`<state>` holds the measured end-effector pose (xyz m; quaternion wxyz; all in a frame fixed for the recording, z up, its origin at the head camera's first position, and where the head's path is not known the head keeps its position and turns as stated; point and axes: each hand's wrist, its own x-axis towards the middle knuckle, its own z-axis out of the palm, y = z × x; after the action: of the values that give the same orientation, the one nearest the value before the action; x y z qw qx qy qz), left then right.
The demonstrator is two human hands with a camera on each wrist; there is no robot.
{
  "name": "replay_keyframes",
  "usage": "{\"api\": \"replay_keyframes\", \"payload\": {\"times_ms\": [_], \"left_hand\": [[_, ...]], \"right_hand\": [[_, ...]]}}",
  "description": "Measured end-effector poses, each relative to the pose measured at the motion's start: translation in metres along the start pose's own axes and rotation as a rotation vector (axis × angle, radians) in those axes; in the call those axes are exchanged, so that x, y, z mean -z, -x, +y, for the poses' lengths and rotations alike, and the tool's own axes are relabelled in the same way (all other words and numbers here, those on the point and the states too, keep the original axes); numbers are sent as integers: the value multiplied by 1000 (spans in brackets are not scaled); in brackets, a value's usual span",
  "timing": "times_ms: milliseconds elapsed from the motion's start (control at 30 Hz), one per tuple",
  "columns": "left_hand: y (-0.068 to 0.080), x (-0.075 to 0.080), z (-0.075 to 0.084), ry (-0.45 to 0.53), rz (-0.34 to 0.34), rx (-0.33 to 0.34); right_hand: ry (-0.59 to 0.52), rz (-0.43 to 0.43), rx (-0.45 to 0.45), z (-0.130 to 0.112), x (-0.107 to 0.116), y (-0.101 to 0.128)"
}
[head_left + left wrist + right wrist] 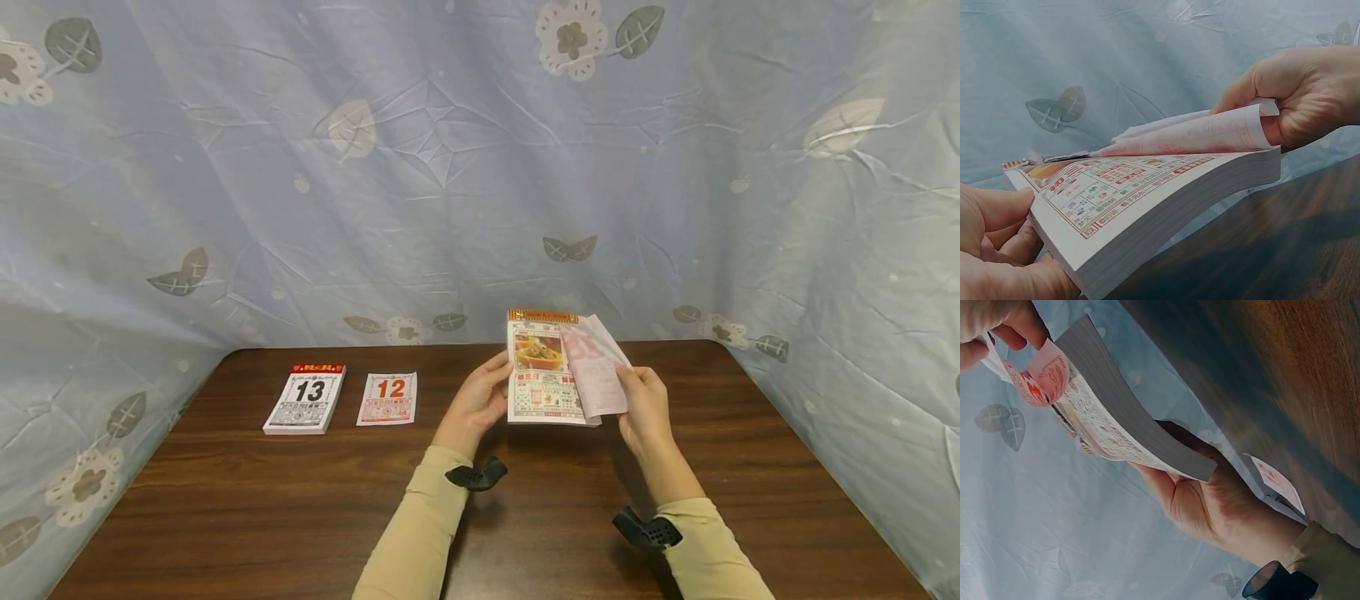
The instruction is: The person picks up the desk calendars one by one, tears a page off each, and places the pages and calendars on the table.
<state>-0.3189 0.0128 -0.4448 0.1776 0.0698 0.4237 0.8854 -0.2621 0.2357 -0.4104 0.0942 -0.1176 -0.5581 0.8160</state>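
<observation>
A thick tear-off calendar (542, 392) with a food picture on its front is held up over the table, its left edge gripped by my left hand (478, 404). In the left wrist view the thumb lies on top of the calendar (1129, 194), with the other fingers underneath. My right hand (647, 408) pinches a thin page (594, 367) at its right side. That page is lifted and folded back, its printing showing faintly through. In the right wrist view the page (1038, 381) curls near the fingers. Whether its top is still attached cannot be told.
On the left of the brown wooden table (225, 500) lies a second calendar pad (306, 402) showing a black 13. Beside it is a single sheet (387, 399) with a red 12. A floral curtain (450, 208) hangs behind the table.
</observation>
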Motion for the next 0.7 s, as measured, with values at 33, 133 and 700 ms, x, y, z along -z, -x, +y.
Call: {"api": "replay_keyframes", "payload": {"times_ms": [33,133,700], "left_hand": [[0,0,0,0,1,0],[0,0,0,2,3,-3],[1,-1,3,0,15,-23]], "right_hand": [[-5,-1,-1,0,0,0],[-10,-5,0,1,-1,0],[67,-13,-9,2,-1,0]]}}
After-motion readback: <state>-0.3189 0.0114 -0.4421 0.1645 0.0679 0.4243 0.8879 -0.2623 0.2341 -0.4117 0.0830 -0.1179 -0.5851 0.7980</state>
